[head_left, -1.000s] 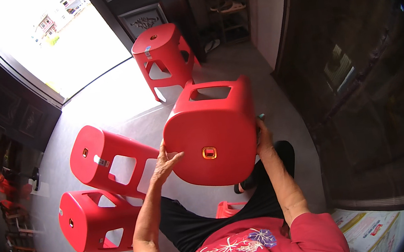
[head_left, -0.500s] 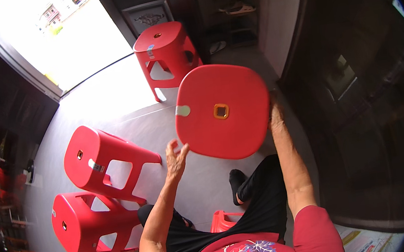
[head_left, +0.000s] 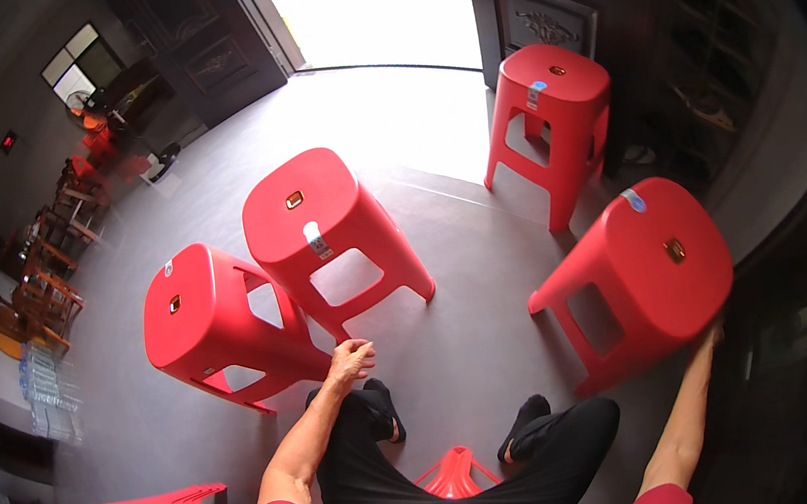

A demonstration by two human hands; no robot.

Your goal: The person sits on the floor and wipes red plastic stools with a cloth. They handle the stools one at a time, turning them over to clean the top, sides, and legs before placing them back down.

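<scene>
A dim room with a smooth grey floor (head_left: 455, 346). At the far end a wide open doorway (head_left: 373, 4) lets in bright daylight, which spills as a pale patch across the floor in front of it. A dark carved wooden door leaf (head_left: 546, 18) stands just right of the doorway, another dark door (head_left: 197, 46) just left. Further left of the doorway is a small window (head_left: 78, 65), and below it a cluster of wooden chairs (head_left: 49, 275) along the grey wall.

Grey floor (head_left: 455, 346), four red plastic stools (head_left: 325, 226) standing, fifth toppled lower left
</scene>
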